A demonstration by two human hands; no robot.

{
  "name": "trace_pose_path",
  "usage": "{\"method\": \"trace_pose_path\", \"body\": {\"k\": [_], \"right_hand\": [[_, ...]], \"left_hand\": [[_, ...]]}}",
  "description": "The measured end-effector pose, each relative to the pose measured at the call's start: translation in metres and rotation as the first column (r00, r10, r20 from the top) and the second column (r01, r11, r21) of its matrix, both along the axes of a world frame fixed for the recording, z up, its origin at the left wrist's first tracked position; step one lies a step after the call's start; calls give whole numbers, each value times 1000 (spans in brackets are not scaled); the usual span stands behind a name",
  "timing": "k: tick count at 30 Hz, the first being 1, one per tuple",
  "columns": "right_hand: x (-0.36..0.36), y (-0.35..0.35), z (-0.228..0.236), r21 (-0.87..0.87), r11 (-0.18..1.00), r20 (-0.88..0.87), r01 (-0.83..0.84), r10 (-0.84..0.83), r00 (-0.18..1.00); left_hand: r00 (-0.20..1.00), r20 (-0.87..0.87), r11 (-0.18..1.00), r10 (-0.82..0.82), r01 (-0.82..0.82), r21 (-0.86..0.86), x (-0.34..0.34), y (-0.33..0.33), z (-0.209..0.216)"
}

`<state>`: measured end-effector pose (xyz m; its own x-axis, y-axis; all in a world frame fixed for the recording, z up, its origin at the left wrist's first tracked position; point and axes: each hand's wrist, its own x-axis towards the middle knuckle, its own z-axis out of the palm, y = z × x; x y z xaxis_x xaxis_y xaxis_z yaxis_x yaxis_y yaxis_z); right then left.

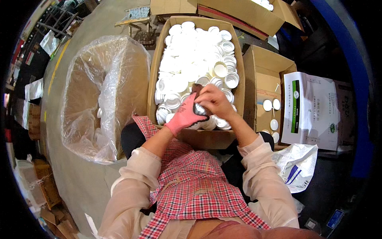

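My left hand [184,115], in a pink glove with dark fingertips, is closed around a white plastic cap [200,108], mostly covered by the fingers. My bare right hand [215,101] meets it, fingers bent and pinched at the cap's upper side; what lies under those fingertips is hidden. Both hands are above the near end of a cardboard box [154,85] filled with round white plastic caps [173,99]. One cap with a yellowish inside [220,69] lies beyond the right hand.
At the left stands a box lined with clear plastic [85,75]. To the right, an open carton [260,75] holds a few white discs [267,105], beside a white printed carton [312,107]. A white plastic bag [298,163] lies nearer; a long cardboard box [238,16] stands behind.
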<state>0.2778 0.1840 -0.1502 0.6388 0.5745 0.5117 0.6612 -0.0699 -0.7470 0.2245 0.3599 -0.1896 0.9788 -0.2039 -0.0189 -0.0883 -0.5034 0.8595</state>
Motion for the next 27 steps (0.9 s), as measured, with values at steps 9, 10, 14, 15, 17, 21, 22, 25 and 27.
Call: {"method": "trace_pose_path", "body": {"k": [9,10,14,15,17,21,22,25,27], "right_hand": [[28,-56,10,-236,791,39,565,-573,819],[28,-58,5,-285,726,145,625,-612,777],[22,-33,-16,-316,680,284,662,-598,750],[25,-17,-21,-322,774,218,545,-499,838],[32,26,-40,-377,841,82,388,-387,918],[61,94,-100,-481,832,107,276,-257,961],[73,100,-116,-480,837,49,262,-273,961],[98,106,-143,-515,812,-29,273,-335,942],[103,110,-126,-603,759,-74,246,-360,930]], "left_hand": [[879,-208,638,429,-458,-619,-4,134,16],[910,-161,18,382,-182,-983,-8,124,29],[849,-347,-656,398,-1,-755,-18,155,54],[806,-423,-630,414,-82,-772,-16,149,58],[886,-281,-467,369,-85,-880,-11,153,29],[877,-331,-80,349,-324,-943,6,128,28],[853,-360,-17,377,-382,-924,11,126,33],[850,-393,-10,352,-416,-909,21,123,27],[827,-419,32,373,-463,-886,20,127,20]]}}
